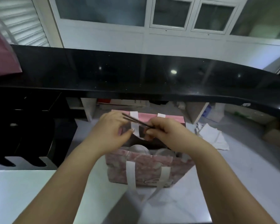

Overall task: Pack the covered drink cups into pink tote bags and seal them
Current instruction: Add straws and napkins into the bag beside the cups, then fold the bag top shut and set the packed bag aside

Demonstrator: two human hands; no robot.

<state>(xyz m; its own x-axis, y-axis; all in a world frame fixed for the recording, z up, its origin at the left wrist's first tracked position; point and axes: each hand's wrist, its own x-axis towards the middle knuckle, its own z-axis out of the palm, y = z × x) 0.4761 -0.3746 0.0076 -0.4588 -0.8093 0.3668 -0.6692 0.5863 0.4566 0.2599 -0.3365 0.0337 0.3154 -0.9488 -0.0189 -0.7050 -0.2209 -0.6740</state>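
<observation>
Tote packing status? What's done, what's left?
Done: two lidded cups sit inside the pink tote bag on the white counter. In hand: the right hand pinches two thin dark sticks, possibly straws, above the open bag; the left hand is at their far end, grip unclear. Left: the bag's mouth is open, unsealed. A second pink bag sits on the black ledge, contents not visible.

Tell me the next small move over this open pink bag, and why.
Probably lower the thin dark sticks into the pink tote bag beside the covered cups. The right hand pinches the sticks above the bag's open mouth and the left hand meets their far end, grip unclear. Two cups already sit inside, and the bag is not yet sealed.
</observation>
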